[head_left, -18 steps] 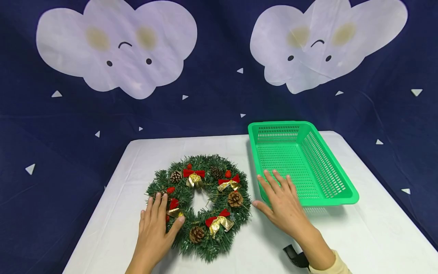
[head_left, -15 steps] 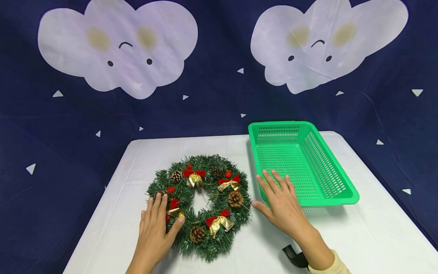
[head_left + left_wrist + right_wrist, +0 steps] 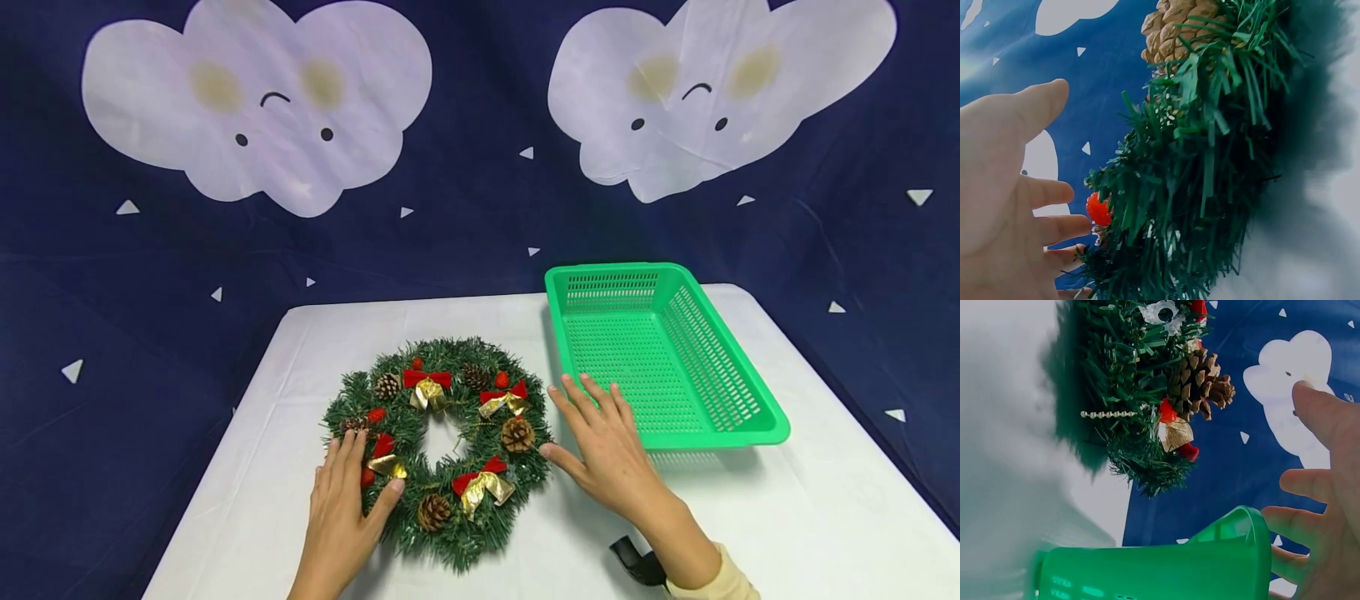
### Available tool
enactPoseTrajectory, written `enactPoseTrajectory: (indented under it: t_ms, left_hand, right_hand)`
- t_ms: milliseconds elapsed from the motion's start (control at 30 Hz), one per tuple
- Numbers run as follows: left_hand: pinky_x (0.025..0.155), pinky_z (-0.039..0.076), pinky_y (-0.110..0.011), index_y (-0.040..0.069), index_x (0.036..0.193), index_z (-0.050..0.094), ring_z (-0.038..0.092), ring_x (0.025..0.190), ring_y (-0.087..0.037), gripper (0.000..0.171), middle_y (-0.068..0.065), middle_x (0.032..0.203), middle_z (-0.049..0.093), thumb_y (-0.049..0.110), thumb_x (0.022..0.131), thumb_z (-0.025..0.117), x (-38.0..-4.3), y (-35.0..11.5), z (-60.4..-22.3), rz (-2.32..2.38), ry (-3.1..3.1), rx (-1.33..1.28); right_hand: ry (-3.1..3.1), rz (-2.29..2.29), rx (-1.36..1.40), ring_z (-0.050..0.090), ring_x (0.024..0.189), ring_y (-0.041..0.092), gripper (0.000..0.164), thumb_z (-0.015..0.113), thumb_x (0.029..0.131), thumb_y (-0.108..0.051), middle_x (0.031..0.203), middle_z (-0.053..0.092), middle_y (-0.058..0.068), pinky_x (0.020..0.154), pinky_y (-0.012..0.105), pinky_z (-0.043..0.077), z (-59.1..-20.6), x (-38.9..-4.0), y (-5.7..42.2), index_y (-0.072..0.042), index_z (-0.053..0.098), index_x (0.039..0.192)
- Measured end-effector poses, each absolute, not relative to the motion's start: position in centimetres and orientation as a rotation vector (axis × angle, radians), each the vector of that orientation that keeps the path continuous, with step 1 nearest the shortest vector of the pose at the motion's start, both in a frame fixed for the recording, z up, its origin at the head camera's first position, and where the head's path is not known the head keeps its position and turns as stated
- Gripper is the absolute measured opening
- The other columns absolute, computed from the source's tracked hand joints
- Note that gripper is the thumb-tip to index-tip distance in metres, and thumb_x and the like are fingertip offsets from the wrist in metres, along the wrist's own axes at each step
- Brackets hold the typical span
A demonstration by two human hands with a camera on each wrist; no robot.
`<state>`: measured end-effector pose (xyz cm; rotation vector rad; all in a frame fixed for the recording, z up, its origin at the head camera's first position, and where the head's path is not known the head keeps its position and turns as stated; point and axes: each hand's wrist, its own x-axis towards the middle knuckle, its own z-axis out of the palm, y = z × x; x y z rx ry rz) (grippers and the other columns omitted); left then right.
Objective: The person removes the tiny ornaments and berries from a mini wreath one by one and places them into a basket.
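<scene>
A green Christmas wreath (image 3: 480, 521) lies on the white table, dressed with pine cones, red-and-gold bows and red berries. My left hand (image 3: 341, 508) is over its left edge, fingers straight and thumb spread; in the left wrist view the fingertips (image 3: 1063, 228) come right up to a red berry (image 3: 1099, 209). My right hand (image 3: 607, 454) hovers between the wreath and the green basket (image 3: 558, 325), its fingers extended and spread. From the right wrist, the wreath's pine cone (image 3: 1200, 384) and the basket's side (image 3: 1154, 572) show in front of that palm. Neither hand grips anything.
The perforated plastic basket stands at the table's back right with nothing in it. A black strap-like piece (image 3: 637, 562) shows beside the right wrist. Behind the white tabletop (image 3: 247, 467) hangs a dark blue cloth (image 3: 465, 217) with clouds.
My right hand has shifted slightly left, toward the wreath. The left hand has drawn back a little toward the front. Wreath and basket keep their places.
</scene>
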<state>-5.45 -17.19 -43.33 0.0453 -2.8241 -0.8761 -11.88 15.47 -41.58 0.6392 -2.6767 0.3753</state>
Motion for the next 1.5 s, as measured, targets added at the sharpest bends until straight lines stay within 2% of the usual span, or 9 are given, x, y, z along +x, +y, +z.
enactPoseTrajectory:
  t_ms: [667, 833, 1100, 1333, 1500]
  left_hand:
    - [0.112, 0.019, -0.063, 0.008, 0.148, 0.031, 0.022, 0.142, -0.042, 0.082, -0.021, 0.152, 0.030, 0.041, 0.083, 0.070, -5.1, -17.4, -43.6, -0.921, -2.698, 0.071]
    - [0.110, 0.021, -0.063, 0.006, 0.145, 0.036, 0.025, 0.141, -0.042, 0.081, -0.021, 0.150, 0.033, 0.037, 0.080, 0.073, -5.1, -17.6, -43.6, -0.937, -2.688, 0.113]
    - [0.106, 0.027, -0.063, 0.003, 0.140, 0.042, 0.030, 0.137, -0.041, 0.075, -0.020, 0.146, 0.040, 0.029, 0.078, 0.076, -5.0, -17.9, -43.6, -0.948, -2.677, 0.176]
    - [0.108, 0.026, -0.062, 0.003, 0.140, 0.042, 0.031, 0.137, -0.041, 0.074, -0.022, 0.146, 0.040, 0.028, 0.079, 0.075, -5.0, -18.0, -43.5, -0.987, -2.699, 0.209]
    - [0.112, 0.022, -0.061, 0.005, 0.143, 0.038, 0.028, 0.139, -0.041, 0.077, -0.023, 0.148, 0.036, 0.033, 0.081, 0.073, -5.1, -18.1, -43.2, -1.031, -2.761, 0.237]
  right_hand:
    - [-2.619, 0.407, 0.735, 0.032, 0.140, 0.034, 0.079, 0.062, 0.083, -0.054, 0.151, 0.037, 0.009, 0.114, 0.060, 0.019, -42.1, -11.6, 13.9, -0.018, 0.035, 0.147]
    - [-2.610, 0.409, 0.754, 0.031, 0.141, 0.031, 0.077, 0.058, 0.084, -0.056, 0.149, 0.040, 0.009, 0.115, 0.058, 0.018, -42.2, -11.6, 13.6, -0.018, 0.035, 0.147]
    - [-2.620, 0.421, 0.769, 0.029, 0.142, 0.029, 0.074, 0.056, 0.086, -0.056, 0.151, 0.038, 0.006, 0.115, 0.058, 0.018, -42.2, -11.6, 13.2, -0.017, 0.037, 0.146]
    - [-2.558, 0.417, 0.797, 0.034, 0.139, 0.032, 0.073, 0.056, 0.086, -0.056, 0.148, 0.042, 0.009, 0.113, 0.059, 0.022, -42.6, -11.9, 12.9, -0.011, 0.043, 0.142]
    - [-2.536, 0.420, 0.822, 0.034, 0.138, 0.032, 0.074, 0.059, 0.085, -0.055, 0.146, 0.044, 0.011, 0.113, 0.059, 0.024, -42.6, -12.1, 12.7, -0.010, 0.042, 0.142]
